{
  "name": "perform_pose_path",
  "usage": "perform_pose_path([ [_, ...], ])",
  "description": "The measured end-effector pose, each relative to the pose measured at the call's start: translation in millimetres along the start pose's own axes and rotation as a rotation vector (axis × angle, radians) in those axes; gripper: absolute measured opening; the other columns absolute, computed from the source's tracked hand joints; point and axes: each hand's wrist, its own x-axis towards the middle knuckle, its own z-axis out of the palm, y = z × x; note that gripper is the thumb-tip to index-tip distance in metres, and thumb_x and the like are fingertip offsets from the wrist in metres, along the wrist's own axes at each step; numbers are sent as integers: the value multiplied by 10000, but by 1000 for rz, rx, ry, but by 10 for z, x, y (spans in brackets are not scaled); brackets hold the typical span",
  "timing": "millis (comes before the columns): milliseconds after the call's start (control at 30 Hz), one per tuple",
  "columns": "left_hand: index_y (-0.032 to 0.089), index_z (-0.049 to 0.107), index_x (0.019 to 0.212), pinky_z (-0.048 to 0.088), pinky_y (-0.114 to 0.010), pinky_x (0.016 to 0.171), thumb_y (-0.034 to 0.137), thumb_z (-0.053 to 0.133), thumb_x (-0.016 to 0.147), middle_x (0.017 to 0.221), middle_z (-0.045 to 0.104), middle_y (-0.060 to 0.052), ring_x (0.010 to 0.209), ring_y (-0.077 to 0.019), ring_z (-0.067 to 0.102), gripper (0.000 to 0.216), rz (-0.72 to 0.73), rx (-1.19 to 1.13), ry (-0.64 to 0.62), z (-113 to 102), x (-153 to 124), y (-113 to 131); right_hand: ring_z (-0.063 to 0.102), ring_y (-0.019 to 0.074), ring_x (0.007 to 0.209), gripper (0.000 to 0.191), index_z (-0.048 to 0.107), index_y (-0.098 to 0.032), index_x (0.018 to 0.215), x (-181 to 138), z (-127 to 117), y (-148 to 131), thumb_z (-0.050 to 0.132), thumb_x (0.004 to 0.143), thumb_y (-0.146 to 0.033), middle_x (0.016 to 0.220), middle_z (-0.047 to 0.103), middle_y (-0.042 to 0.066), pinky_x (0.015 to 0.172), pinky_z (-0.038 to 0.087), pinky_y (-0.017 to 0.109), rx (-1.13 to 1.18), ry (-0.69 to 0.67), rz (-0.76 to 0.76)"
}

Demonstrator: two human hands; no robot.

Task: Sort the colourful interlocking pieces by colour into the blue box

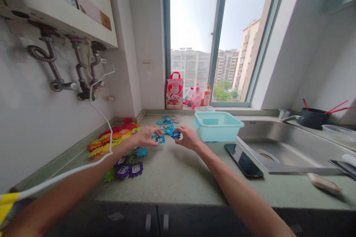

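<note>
My right hand (pixel 188 139) pinches a dark blue interlocking foam-like puzzle piece (pixel 176 135) between thumb and fingers, above the middle of the counter. My left hand (pixel 145 136) has its thumb and fingers apart, close beside a blue notched piece (pixel 160 139); I see no clear grip on it. Between and beyond the hands lie more blue pieces (pixel 168 129) and some greyish ones (pixel 175 119). Near my left forearm are a teal piece (pixel 141 152), purple pieces with white window-like patterns (pixel 136 169) and green ones (pixel 110 174). The left forearm partly covers the yellow pieces (pixel 97 150).
Red and orange pieces (pixel 122 131) are heaped by the left wall. A white cable (pixel 110 133) hangs across the left forearm. A turquoise tub (pixel 219 131), a phone (pixel 243 160) and a steel sink (pixel 267 144) are at right. Bottles (pixel 197 98) and a red-handled bag (pixel 175 92) line the windowsill.
</note>
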Motion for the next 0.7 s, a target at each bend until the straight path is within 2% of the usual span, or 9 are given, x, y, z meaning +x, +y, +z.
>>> perform_pose_path([
  [100,252,645,1283,482,-329,1047,370,733,827,1278,731,-48,1169,-254,676,479,67,-44,-89,64,-272,341,673,228,1034,292,734,-254,1095,-26,23,-100,774,807,-227,1075,737,53,951,522,356,72,71,-66],
  [200,278,606,1380,416,-399,1152,493,628,958,1425,646,-68,1326,-280,586,474,90,-15,-41,44,-595,502,677,210,1054,294,726,-257,1131,-70,105,-273,754,841,-224,1116,734,48,977,518,342,162,71,-140],
  [267,310,580,1432,339,-452,1220,598,560,990,1526,567,-67,1429,-298,494,528,89,16,-5,21,-874,486,679,212,1064,292,729,-248,1145,-95,161,-374,740,855,-219,1126,735,57,990,516,346,185,14,-159],
  [367,329,545,1495,266,-546,1250,755,635,869,1622,453,-98,1498,-374,391,762,26,98,-15,32,-1298,336,685,222,1049,296,750,-244,1143,-112,215,-454,765,848,-253,1112,743,67,969,525,350,176,-188,-184],
  [433,352,501,1538,235,-587,1252,768,611,874,1655,400,-104,1505,-391,374,791,-28,122,-42,59,-1492,215,688,226,1039,323,759,-257,1152,-112,237,-462,797,837,-317,1104,749,63,954,528,345,180,-296,-193],
  [533,388,481,1550,223,-577,1256,713,532,950,1657,398,-85,1511,-363,374,685,-88,111,-58,89,-1553,67,693,219,1010,328,770,-272,1148,-110,271,-451,806,834,-361,1081,763,48,938,525,335,190,-332,-147],
  [633,390,539,1506,219,-538,1267,648,538,970,1622,452,-63,1495,-334,400,595,-86,93,-28,96,-1392,-54,694,211,978,308,780,-283,1132,-101,253,-441,802,827,-326,1056,770,32,925,525,326,161,-336,-140],
  [700,376,587,1465,230,-518,1266,592,554,976,1579,508,-58,1457,-318,449,536,-64,89,1,97,-1247,-134,682,224,1006,306,779,-283,1136,-75,146,-412,790,831,-303,1066,766,40,948,521,339,95,-281,-195],
])
